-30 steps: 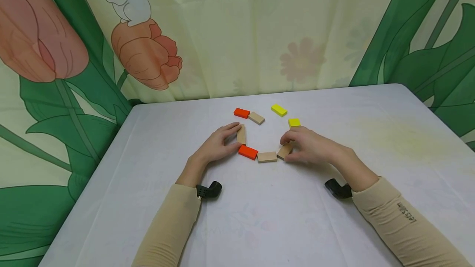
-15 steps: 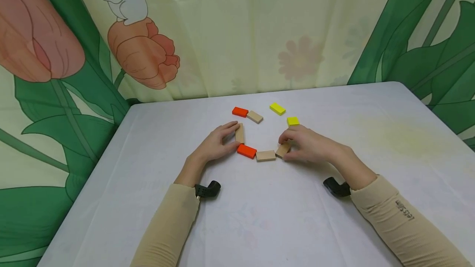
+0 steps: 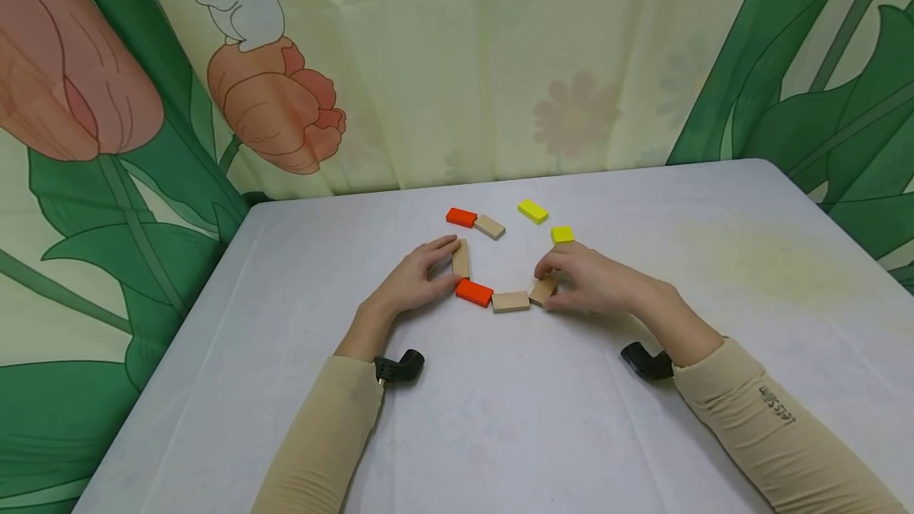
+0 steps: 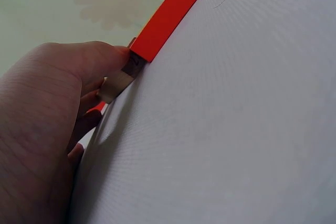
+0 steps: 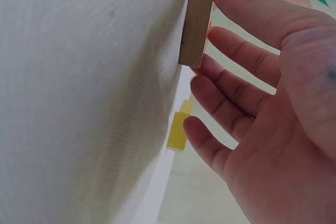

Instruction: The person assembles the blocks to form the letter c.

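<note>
Left hand [image 3: 410, 280] thumb and fingers clamped on left wooden block [image 3: 460, 258]; near red block [image 3: 474, 293] right at thumb tip. Right hand [image 3: 596, 280] thumb and fingers pinch right wooden block [image 3: 543, 290]. Middle wooden block [image 3: 510, 302] lies between both hands' fingers, near yellow block [image 3: 562, 235] just beyond right fingers.

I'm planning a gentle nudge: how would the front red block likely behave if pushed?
The front red block looks stiff, with crisp, straight edges. Lying flat on the table, it would probably slide rather than roll or tip. Pushed rightward, it may shove the plain wooden block at its right end.
</note>
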A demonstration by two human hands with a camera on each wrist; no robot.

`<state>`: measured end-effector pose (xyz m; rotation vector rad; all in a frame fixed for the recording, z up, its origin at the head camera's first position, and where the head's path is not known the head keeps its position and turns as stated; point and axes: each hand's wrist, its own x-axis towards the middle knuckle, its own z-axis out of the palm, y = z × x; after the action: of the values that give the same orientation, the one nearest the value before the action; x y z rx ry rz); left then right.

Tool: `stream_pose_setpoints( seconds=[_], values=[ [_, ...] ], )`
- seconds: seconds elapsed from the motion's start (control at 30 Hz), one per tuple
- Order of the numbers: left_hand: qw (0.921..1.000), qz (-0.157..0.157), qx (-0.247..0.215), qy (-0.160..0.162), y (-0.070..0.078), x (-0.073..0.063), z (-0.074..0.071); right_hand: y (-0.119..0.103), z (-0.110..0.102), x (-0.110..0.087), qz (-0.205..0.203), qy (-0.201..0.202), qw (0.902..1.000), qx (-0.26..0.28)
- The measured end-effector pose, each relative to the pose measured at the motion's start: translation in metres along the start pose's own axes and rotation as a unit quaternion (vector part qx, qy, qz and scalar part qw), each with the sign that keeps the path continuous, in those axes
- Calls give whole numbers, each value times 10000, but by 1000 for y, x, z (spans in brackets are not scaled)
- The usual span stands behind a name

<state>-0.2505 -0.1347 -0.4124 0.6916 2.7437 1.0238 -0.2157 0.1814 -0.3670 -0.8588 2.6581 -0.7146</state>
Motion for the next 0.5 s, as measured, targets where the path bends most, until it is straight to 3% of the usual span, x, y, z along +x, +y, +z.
stream_pose_setpoints(
  seconds=[0.5],
  values=[
    [10000,12,44,-13,-1,0,0,-1,-1,0,-43,1,10000,-17]
  ],
)
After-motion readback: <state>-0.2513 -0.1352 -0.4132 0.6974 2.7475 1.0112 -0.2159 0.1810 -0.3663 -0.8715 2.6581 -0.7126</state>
